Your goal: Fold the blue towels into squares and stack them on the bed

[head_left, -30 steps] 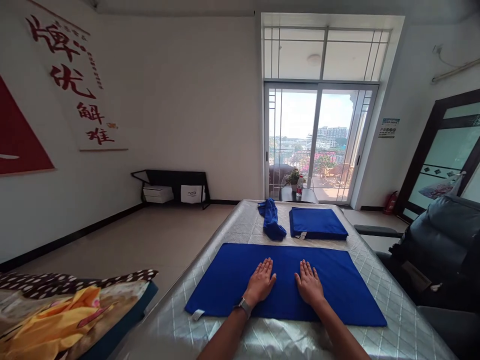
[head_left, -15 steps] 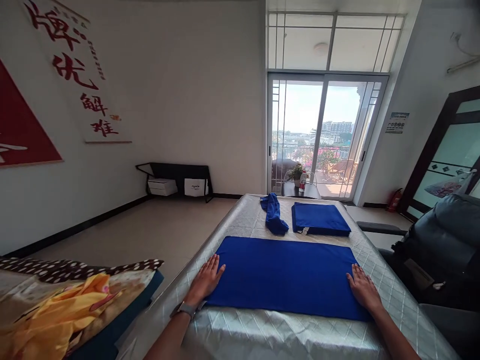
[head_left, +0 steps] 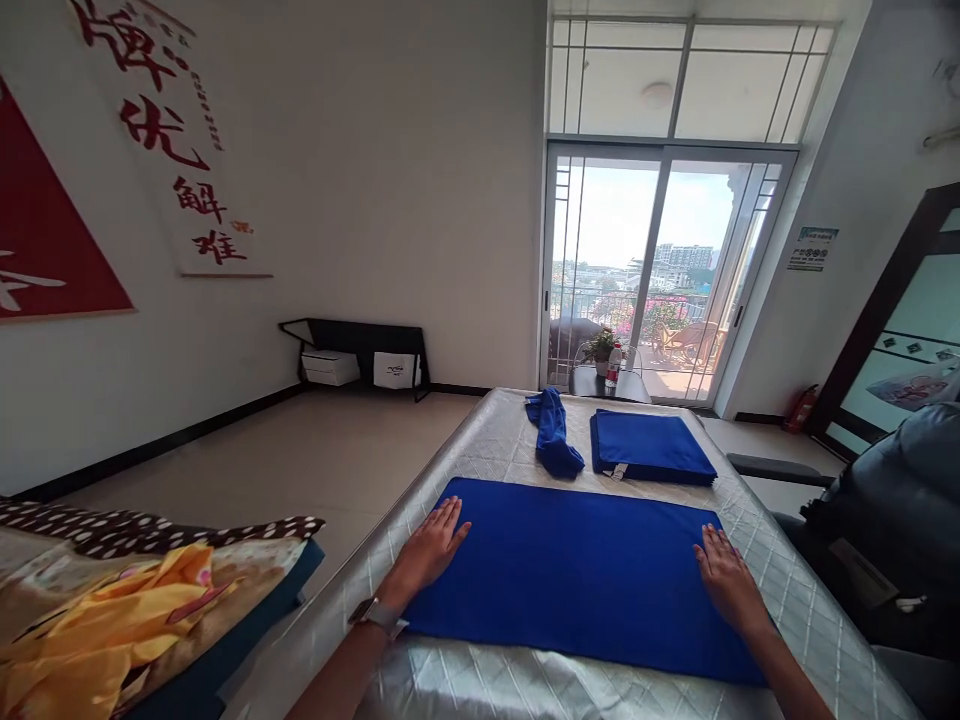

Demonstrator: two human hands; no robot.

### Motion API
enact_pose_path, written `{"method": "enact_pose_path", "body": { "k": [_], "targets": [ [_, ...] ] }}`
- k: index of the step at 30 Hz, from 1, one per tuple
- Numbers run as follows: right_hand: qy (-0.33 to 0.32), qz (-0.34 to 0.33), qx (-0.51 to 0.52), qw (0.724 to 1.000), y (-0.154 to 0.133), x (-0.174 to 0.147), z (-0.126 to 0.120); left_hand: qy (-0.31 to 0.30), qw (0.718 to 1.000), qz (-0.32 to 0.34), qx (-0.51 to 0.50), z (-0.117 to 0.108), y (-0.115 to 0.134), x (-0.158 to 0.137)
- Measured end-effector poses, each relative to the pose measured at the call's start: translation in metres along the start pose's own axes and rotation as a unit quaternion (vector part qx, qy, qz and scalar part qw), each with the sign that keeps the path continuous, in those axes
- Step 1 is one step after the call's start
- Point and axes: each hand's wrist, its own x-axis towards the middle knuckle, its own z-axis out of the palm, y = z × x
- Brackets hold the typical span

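Observation:
A blue cloth [head_left: 577, 575] lies spread flat as a wide rectangle on the table with the silvery quilted cover [head_left: 495, 440]. Flat on its left edge rests my left hand [head_left: 431, 545], fingers stretched out, a watch [head_left: 377, 615] on the wrist. My right hand [head_left: 727, 575] lies palm down along the right edge, its fingers also straight. Neither hand grips the fabric. Beyond the cloth sit a neat stack of folded blue cloths [head_left: 652, 443] with a white tag and, to its left, a crumpled blue cloth [head_left: 553, 435].
At the lower left is a padded surface with a yellow cloth [head_left: 142, 610]. A dark jacket or bag [head_left: 892, 510] sits on the right. Past the table's far end, a small table holds a potted plant [head_left: 602, 345] and a bottle [head_left: 613, 366] before glass doors.
My left hand has slid slightly forward along the cloth's left edge. My right hand stays by the right edge. The view has shifted a little, and the cloth appears nearer.

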Motion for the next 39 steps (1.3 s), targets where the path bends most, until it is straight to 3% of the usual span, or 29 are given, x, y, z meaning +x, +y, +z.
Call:
{"method": "enact_pose_path", "body": {
  "k": [5,7,9,14,21,25,32,34,36,39],
  "targets": [
    [-0.058,-0.113,0.094,0.987,-0.147,0.045,-0.039,-0.009,0.986,0.148,-0.07,-0.001,0.134,0.071],
    [-0.08,-0.141,0.115,0.98,-0.189,0.056,-0.038,-0.004,0.982,0.171,-0.083,0.01,0.175,0.09],
    [-0.099,-0.146,0.123,0.977,-0.212,0.062,-0.028,-0.001,0.982,0.168,-0.088,0.026,0.2,0.101],
    [-0.112,-0.15,0.129,0.974,-0.216,0.066,-0.004,-0.002,0.984,0.156,-0.085,0.061,0.207,0.104],
    [-0.12,-0.145,0.14,0.972,-0.217,0.066,-0.01,-0.032,0.984,0.157,-0.076,0.054,0.206,0.104],
    [-0.119,-0.118,0.12,0.979,-0.187,0.068,-0.008,-0.059,0.988,0.131,-0.062,0.048,0.176,0.103],
    [-0.065,-0.01,0.079,0.995,-0.03,0.072,0.007,-0.048,0.999,0.018,0.007,0.044,0.022,0.09],
    [-0.044,0.002,0.075,0.996,0.006,0.072,0.012,-0.036,0.999,-0.009,0.018,0.045,-0.01,0.086],
    [-0.038,0.012,0.072,0.997,0.028,0.073,0.018,-0.029,0.999,-0.024,0.022,0.047,-0.024,0.085],
    [-0.04,0.026,0.059,0.997,0.038,0.078,0.03,-0.03,0.998,-0.041,0.022,0.052,-0.026,0.085]
  ]
}}
